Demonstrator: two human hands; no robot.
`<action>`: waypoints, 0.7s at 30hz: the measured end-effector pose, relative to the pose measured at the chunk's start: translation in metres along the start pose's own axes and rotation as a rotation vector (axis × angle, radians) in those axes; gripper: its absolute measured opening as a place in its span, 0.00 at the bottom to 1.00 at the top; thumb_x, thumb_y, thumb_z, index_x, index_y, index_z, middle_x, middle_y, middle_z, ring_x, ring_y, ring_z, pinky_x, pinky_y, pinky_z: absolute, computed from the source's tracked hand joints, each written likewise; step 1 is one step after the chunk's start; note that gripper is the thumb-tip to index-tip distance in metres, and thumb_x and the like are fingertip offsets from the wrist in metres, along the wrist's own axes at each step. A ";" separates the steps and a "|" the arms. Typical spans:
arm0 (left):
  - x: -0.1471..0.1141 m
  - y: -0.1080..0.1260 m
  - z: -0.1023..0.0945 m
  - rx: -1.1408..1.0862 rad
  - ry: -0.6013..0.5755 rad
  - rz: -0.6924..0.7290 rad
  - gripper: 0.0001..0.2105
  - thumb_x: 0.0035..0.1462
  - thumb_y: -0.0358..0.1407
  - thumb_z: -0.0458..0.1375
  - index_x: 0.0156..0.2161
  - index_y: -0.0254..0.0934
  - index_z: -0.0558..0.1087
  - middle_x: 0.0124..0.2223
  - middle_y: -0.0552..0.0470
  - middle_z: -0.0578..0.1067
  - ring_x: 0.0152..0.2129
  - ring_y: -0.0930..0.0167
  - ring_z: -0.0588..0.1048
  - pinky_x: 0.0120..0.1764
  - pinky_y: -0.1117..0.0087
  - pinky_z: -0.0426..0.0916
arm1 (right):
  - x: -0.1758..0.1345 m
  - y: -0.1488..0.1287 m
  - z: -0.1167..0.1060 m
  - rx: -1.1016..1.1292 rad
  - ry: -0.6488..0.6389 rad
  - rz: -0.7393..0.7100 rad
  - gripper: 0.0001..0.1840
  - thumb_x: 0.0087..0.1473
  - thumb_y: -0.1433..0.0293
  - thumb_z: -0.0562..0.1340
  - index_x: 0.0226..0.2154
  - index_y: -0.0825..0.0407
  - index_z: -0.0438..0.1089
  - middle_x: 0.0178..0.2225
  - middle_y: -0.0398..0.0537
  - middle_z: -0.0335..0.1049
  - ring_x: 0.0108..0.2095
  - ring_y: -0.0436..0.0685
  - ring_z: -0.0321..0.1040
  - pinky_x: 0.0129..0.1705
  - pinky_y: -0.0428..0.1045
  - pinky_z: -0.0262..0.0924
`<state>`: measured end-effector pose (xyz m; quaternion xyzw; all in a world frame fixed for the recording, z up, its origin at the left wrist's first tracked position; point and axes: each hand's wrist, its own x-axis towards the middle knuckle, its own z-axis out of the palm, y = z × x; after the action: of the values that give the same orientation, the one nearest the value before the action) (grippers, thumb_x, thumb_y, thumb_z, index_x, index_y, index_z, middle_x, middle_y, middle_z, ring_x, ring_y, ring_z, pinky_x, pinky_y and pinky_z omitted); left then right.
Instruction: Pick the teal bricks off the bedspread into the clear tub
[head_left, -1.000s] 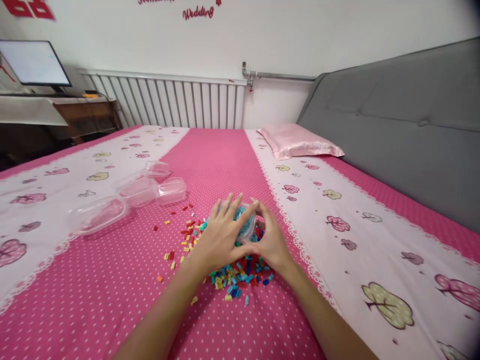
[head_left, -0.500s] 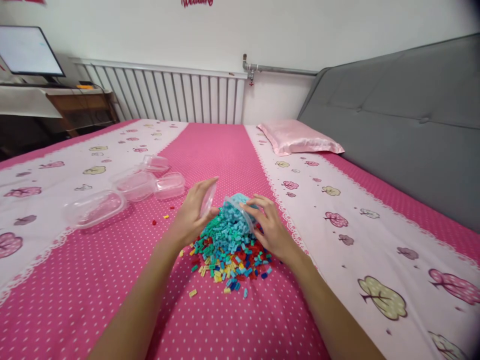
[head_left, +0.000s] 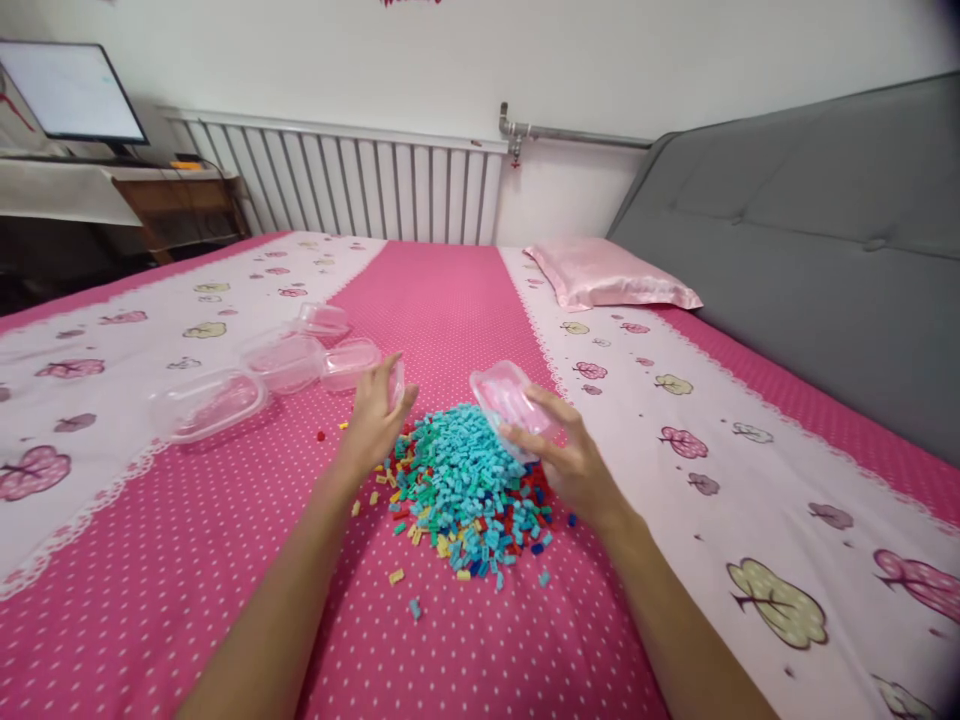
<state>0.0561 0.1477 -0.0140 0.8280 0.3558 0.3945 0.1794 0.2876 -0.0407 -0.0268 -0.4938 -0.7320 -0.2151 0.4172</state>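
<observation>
A heap of small plastic building blocks [head_left: 465,480] lies on the pink bedspread, light blue on top, with green, yellow, red and dark blue ones around the edges. Above its right side, my right hand [head_left: 574,455] grips a clear plastic container [head_left: 506,395], tilted, with no blocks visible inside. My left hand [head_left: 375,415], at the heap's upper left, holds a small clear plastic piece [head_left: 396,382] between thumb and fingers; it looks like a lid, mostly covered by the hand. A few loose blocks lie apart in front of the heap.
Several clear plastic containers and lids [head_left: 281,360] lie on the bed to the left. A pink pillow [head_left: 607,272] rests at the back right against the grey headboard [head_left: 810,230]. Behind the bed stand a white radiator [head_left: 337,185] and a desk with a monitor [head_left: 71,95].
The light blue blocks have poured out of the container and spread over the heap. My right hand has tipped the container up and away; my left hand has moved slightly left.
</observation>
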 end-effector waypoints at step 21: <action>-0.021 0.101 -0.005 0.140 -0.266 0.615 0.49 0.50 0.70 0.52 0.70 0.45 0.52 0.66 0.38 0.59 0.65 0.52 0.55 0.68 0.41 0.42 | 0.019 -0.025 0.004 0.455 -0.111 0.397 0.32 0.58 0.56 0.66 0.62 0.43 0.62 0.58 0.54 0.64 0.59 0.65 0.65 0.58 0.63 0.67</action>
<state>0.0881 0.0633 0.0362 0.9510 0.0891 0.2933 0.0398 0.2605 -0.0381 -0.0111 -0.5322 -0.6723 0.0674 0.5102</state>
